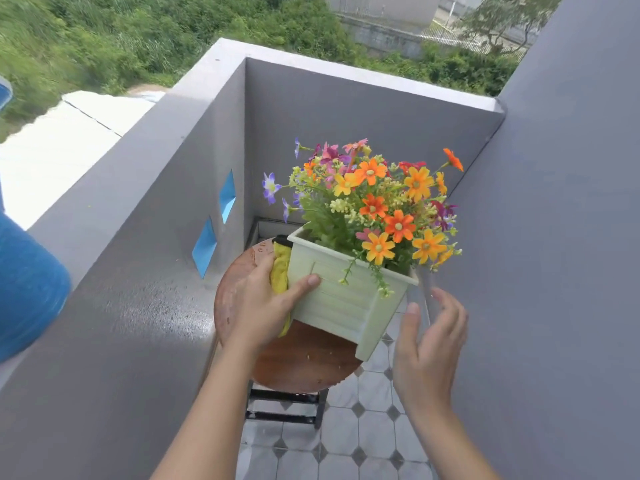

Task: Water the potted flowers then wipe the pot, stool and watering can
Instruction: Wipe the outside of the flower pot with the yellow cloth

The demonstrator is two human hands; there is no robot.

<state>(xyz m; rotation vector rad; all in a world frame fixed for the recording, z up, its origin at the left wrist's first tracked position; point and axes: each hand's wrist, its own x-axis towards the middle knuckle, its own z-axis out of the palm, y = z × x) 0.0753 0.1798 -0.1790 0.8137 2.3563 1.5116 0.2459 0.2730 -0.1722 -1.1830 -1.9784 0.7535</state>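
Observation:
A pale green square pot (346,299) filled with orange, purple and pink flowers (377,199) is tilted above a round brown stool (301,365). My left hand (266,299) presses a yellow cloth (281,271) against the pot's left side, thumb across the front face. My right hand (429,348) hovers open just right of the pot, fingers spread, not touching it. A blue watering can (27,289) stands on the wall ledge at the far left, only partly in view.
Grey balcony walls (156,271) enclose the corner on the left, back and right. The floor (363,445) is light tile with dark diamonds. The stool has a black metal frame (284,407). Greenery lies beyond the wall.

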